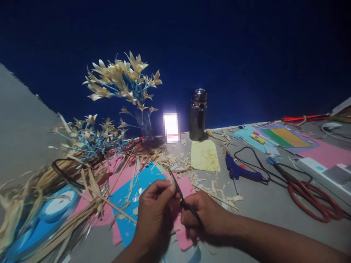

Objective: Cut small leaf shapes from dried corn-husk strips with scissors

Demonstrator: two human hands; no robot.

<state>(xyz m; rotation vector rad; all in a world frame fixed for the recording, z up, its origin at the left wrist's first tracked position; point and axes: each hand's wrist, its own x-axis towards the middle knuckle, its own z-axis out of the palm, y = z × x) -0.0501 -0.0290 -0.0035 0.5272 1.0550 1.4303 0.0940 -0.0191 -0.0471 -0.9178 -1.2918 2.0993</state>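
My right hand (203, 212) is closed around the dark handles of small scissors (178, 190), whose blades point up and to the left. My left hand (155, 202) pinches a small pale piece (172, 180), which looks like dried husk, right beside the blades. How far the blades are apart is hard to see. Both hands are over a blue sheet (124, 197) and a pink sheet (186, 182), strewn with pale scraps. Beyond the hands lies a heap of husk trimmings (175, 159).
Husk flowers on blue stems (128, 80) stand at the back left, above loose dried husks (79, 219). Behind are a dark flask (197, 120) and a yellow sheet (204, 156). To the right lie a blue glue gun (241, 171), large red-handled scissors (312, 197) and a white power strip (326, 177).
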